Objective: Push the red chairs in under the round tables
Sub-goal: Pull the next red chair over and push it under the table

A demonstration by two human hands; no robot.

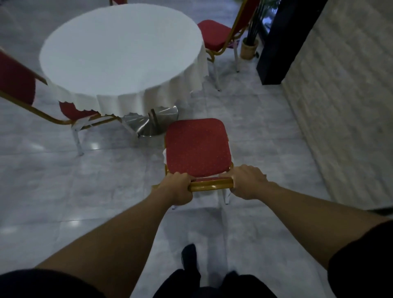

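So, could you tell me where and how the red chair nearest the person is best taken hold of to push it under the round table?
By the gold top rail of its backrest, from behind. The rail runs crosswise and the seat faces the round table, so a hand at each end steers it straight. The left hand and right hand already grip it there.

the left chair (17,83) is cut by the edge; tablecloth (119,53) hides part of its seat; far chair (118,1) barely shows.
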